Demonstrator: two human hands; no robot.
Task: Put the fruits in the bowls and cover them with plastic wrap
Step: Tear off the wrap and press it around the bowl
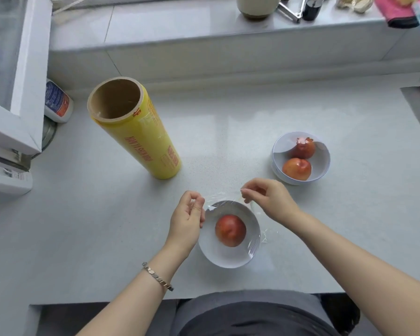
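Left hand (pixel 187 215) and right hand (pixel 268 198) each pinched faint, hard-to-see clear plastic wrap (pixel 220 196) over the near round white bowl (pixel 218 263).

Yellow plastic wrap roll (pixel 141 132): red lettering along its side, too blurred to read. White bottle (pixel 57 103): blue-and-red label, also illegible.

- Pale grey desk (pixel 107 238).
- Yellow wrap roll (pixel 141 132) upright, left of middle.
- White bowl (pixel 218 259) near front edge.
- Another white bowl (pixel 278 151) toward right edge.
- White bottle (pixel 57 103), back left.
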